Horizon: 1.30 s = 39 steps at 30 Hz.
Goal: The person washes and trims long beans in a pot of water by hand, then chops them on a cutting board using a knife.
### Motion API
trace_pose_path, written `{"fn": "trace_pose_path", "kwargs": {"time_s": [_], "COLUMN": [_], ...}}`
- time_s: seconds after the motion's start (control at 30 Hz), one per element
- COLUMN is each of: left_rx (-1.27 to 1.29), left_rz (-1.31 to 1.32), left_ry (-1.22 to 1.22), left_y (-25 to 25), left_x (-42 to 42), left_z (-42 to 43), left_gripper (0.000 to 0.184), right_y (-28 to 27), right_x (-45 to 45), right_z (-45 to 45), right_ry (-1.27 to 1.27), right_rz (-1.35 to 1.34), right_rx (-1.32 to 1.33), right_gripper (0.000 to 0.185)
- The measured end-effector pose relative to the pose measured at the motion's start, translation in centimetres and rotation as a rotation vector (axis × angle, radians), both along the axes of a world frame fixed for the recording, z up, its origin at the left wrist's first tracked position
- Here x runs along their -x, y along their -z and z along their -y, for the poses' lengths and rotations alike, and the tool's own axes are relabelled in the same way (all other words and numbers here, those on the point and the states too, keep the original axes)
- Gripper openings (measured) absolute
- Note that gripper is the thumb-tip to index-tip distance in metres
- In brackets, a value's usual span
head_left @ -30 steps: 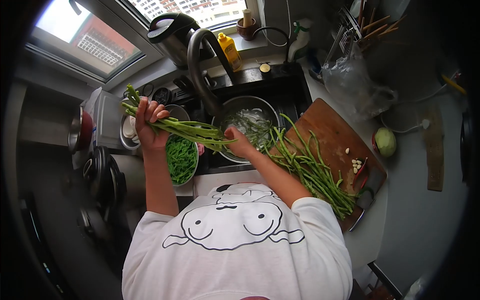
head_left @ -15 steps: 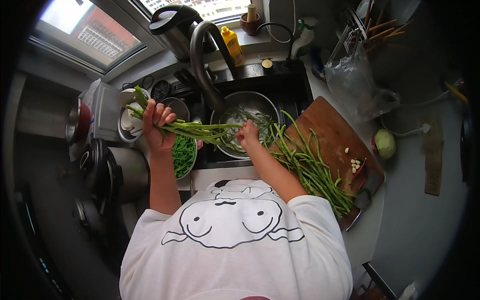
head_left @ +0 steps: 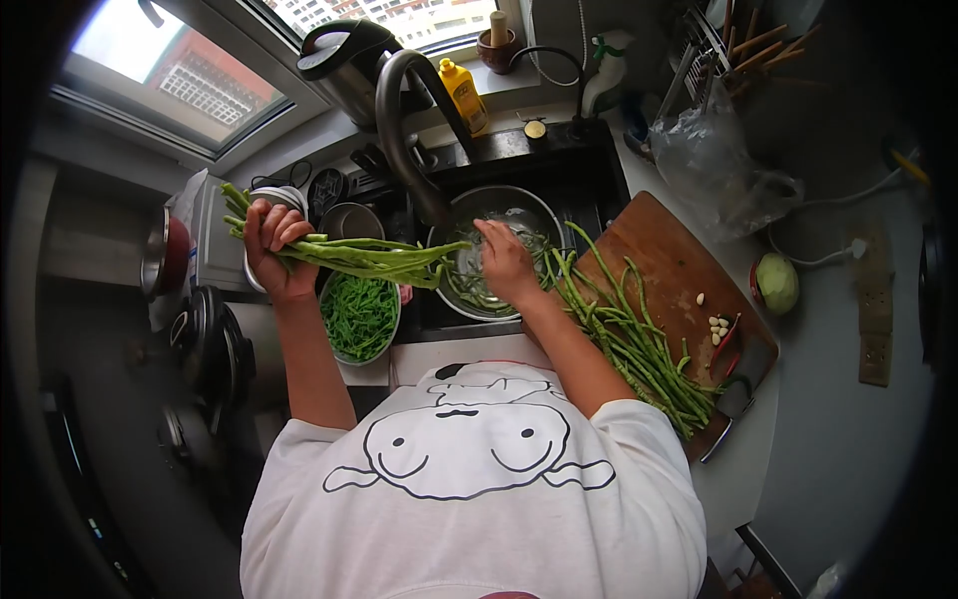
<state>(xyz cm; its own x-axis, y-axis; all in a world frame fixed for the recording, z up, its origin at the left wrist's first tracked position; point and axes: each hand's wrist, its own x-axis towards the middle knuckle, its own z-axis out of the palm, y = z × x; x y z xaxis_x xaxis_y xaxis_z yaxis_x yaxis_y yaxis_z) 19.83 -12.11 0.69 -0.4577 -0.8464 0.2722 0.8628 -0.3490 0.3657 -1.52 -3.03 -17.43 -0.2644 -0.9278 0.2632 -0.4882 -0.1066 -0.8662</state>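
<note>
My left hand [head_left: 277, 250] is wrapped round a bunch of long green beans [head_left: 374, 262]. Their ends stick out on both sides of the fist, the longer part reaching right toward the sink. Over the metal basin [head_left: 547, 214], my right hand [head_left: 509, 264] has its fingers stretched out by the bean tips, with nothing visible in them. Water and bits of bean [head_left: 469, 290] lie in that basin. More long beans [head_left: 639, 344] are heaped on the wooden cutting board [head_left: 689, 270] to the right. A bowl of cut green beans [head_left: 359, 317] stands below my left hand.
The black sink [head_left: 589, 165] has a dark curved faucet [head_left: 394, 110] over it. Garlic cloves [head_left: 718, 327] and a red chili [head_left: 730, 344] lie on the board. A knife handle [head_left: 714, 439] shows at its near edge. Behind the sink stand a yellow bottle [head_left: 464, 98] and a kettle [head_left: 349, 80].
My left hand has moved left and slightly down with the beans, exposing more of the cut-bean bowl. My right hand's pinch at the bean ends has opened, and the bean tips are apart from it.
</note>
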Motion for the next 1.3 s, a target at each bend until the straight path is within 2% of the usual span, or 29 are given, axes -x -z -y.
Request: {"fn": "trace_pose_path", "kwargs": {"time_s": [0.03, 0.07, 0.13, 0.17, 0.2, 0.27, 0.3, 0.37, 0.4, 0.47, 0.5, 0.53, 0.6, 0.63, 0.67, 0.73, 0.87, 0.93, 0.97, 1.03, 1.07, 1.13, 1.2, 1.27, 1.3], "left_rx": [-0.005, -0.012, -0.012, -0.009, -0.009, 0.017, 0.044, 0.038, 0.035, 0.009, -0.002, -0.012, -0.023, -0.044, -0.063, -0.094, -0.117, -0.139, -0.146, -0.147, -0.145, -0.137, -0.128, -0.067, -0.049], "left_rz": [-0.001, -0.002, -0.008, -0.013, -0.015, -0.004, 0.039, 0.042, 0.044, 0.06, 0.055, 0.05, 0.045, 0.009, -0.029, -0.04, -0.121, -0.125, -0.133, -0.164, -0.191, -0.211, -0.23, -0.084, -0.036], "left_ry": [0.011, 0.021, 0.018, 0.013, 0.008, -0.025, -0.045, -0.059, -0.069, -0.091, -0.094, -0.097, -0.098, -0.121, -0.144, -0.185, -0.129, -0.147, -0.141, -0.101, -0.053, -0.043, -0.033, -0.093, -0.104], "left_y": [0.0, 0.0, 0.2, 0.2, 0.2, 0.4, 0.7, 1.5, 1.9, 2.7, 3.0, 3.2, 2.9, 2.4, 1.7, 0.7, 0.2, 0.0, -0.1, -0.1, -0.1, 0.0, 0.3, 0.8, 1.7], "left_x": [0.1, 0.3, 0.6, 0.6, 0.4, 0.1, -0.1, -0.2, -0.1, 0.3, 0.4, 0.5, 0.2, -0.3, -0.7, -1.3, -1.7, -1.5, -1.4, -1.5, -1.6, -1.7, -1.9, -1.9, -2.1], "left_z": [0.1, 0.1, 0.2, 0.2, 0.1, 0.1, 0.2, 0.0, -0.2, -0.5, -0.5, -0.4, -0.3, -0.1, 0.1, 0.3, 0.8, 0.8, 0.7, 0.6, 0.5, 0.0, -0.7, -1.5, -1.8], "left_gripper": [0.01, 0.01, 0.01, 0.011, 0.011, 0.011, 0.012, 0.012, 0.012, 0.011, 0.011, 0.011, 0.011, 0.011, 0.012, 0.011, 0.009, 0.009, 0.009, 0.009, 0.008, 0.008, 0.008, 0.008, 0.008], "right_y": [-1.1, -1.5, -2.5, -3.0, -2.8, -2.1, -1.8, -1.1, -0.9, -0.5, -0.4, 0.2, 3.1, 5.4, 7.2, 9.3, 10.8, 10.6, 10.5, 7.2, 7.6, 9.4, 10.7, 10.7, 10.1], "right_x": [-0.1, -0.3, -0.5, -0.4, -0.4, -0.3, -0.4, -0.7, -1.0, -2.1, -2.4, -2.4, -1.9, -1.0, -0.1, 1.3, 1.9, 1.8, 2.5, 4.5, 5.0, 6.0, 6.9, 7.5, 8.0], "right_z": [0.2, 0.3, 0.4, 0.1, 0.0, 0.0, 0.1, 0.6, 0.9, 1.7, 2.1, 2.4, 3.0, 3.3, 3.1, 2.9, 2.8, 2.8, 2.9, 2.8, 3.0, 3.6, 4.2, 4.8, 5.4], "right_ry": [-0.076, -0.076, -0.296, -0.35, -0.354, -0.211, -0.215, -0.225, -0.225, -0.147, -0.043, -0.042, 0.206, 0.315, 0.313, 0.303, 0.232, 0.448, 0.441, 0.18, 0.172, 0.155, 0.099, 0.155, 0.16], "right_rz": [-0.042, -0.042, -0.006, 0.013, 0.012, -0.22, -0.221, 0.53, 0.53, 1.607, 1.647, 1.648, 0.097, -0.062, -0.062, 0.067, -0.006, -0.145, -0.151, 0.056, 0.048, 0.205, 0.205, 0.476, 0.501], "right_rx": [0.219, 0.216, 0.286, 0.188, 0.187, 0.23, 0.228, -0.089, -0.092, -0.057, -0.116, -0.115, 0.079, 0.034, 0.035, -0.342, -0.371, -0.089, -0.09, -0.448, -0.452, -0.507, -0.543, -0.616, -0.697], "right_gripper": [0.035, 0.035, 0.03, 0.019, 0.019, 0.016, 0.016, 0.02, 0.02, 0.025, 0.024, 0.024, 0.021, 0.019, 0.019, 0.022, 0.026, 0.027, 0.027, 0.029, 0.029, 0.03, 0.029, 0.023, 0.02]}}
